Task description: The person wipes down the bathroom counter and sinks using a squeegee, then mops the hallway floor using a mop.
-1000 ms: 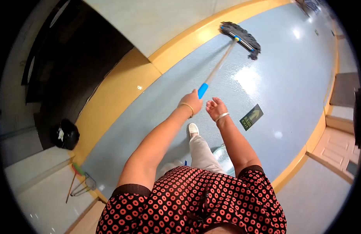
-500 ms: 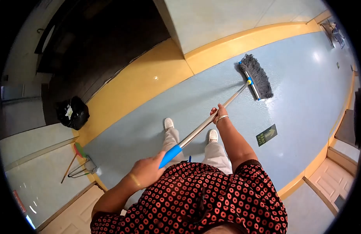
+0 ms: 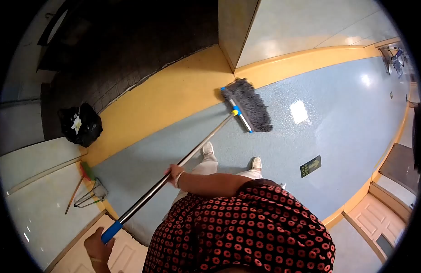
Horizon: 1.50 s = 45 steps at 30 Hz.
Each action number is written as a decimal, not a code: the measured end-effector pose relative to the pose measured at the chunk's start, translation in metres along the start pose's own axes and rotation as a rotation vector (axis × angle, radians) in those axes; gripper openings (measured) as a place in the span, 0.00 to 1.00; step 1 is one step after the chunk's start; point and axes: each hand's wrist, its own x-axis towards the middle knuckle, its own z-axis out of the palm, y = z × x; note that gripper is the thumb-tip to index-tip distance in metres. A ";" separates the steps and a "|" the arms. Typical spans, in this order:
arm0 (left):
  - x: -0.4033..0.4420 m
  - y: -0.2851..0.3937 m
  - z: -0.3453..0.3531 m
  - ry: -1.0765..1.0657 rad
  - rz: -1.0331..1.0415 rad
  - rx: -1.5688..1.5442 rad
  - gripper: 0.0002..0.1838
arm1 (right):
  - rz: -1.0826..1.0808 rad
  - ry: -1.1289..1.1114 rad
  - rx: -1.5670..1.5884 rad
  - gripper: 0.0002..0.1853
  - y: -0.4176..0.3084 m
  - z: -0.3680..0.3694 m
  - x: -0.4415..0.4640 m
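A flat mop with a grey shaggy head (image 3: 252,107) lies on the blue-grey floor, its upper end over the yellow border. From the head a long metal handle (image 3: 146,199) slants down to the lower left, ending in a blue grip. My left hand (image 3: 97,245) is closed around the end of that blue grip. Farther up the pole, my right hand (image 3: 175,174) wraps the metal part, with a bracelet at the wrist. Both white shoes stand on the floor below the mop head.
A black garbage bag (image 3: 81,123) sits by the dark doorway at left. A broom (image 3: 76,193) and a wire-framed dustpan (image 3: 99,190) lean against the left wall. A green arrow sign (image 3: 310,166) is on the floor; wet shine shows right of the mop. Doors line the near wall.
The mop head has moved left, toward the yellow border. Both my hands have swung left and down with the handle, my left hand now far out from my body.
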 end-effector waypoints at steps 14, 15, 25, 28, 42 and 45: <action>0.099 -0.132 -0.296 0.124 0.185 0.017 0.14 | -0.242 -0.229 0.170 0.02 -0.069 0.254 -0.200; 0.145 -0.129 -0.326 0.117 0.189 0.009 0.14 | -0.256 -0.247 0.170 0.03 -0.106 0.287 -0.195; 0.325 -0.101 -0.236 -0.025 0.294 -0.183 0.14 | -0.494 0.061 0.148 0.09 -0.246 0.299 -0.019; 0.282 -0.164 -0.225 -0.095 0.336 -0.295 0.13 | -0.645 0.153 0.300 0.12 -0.150 0.335 -0.069; 0.337 -0.490 0.022 -0.169 0.473 -0.322 0.15 | -0.689 0.192 0.196 0.10 0.156 0.488 0.179; 0.180 -0.453 -0.010 -0.165 0.421 -0.244 0.14 | -0.565 0.120 0.279 0.10 0.180 0.371 0.106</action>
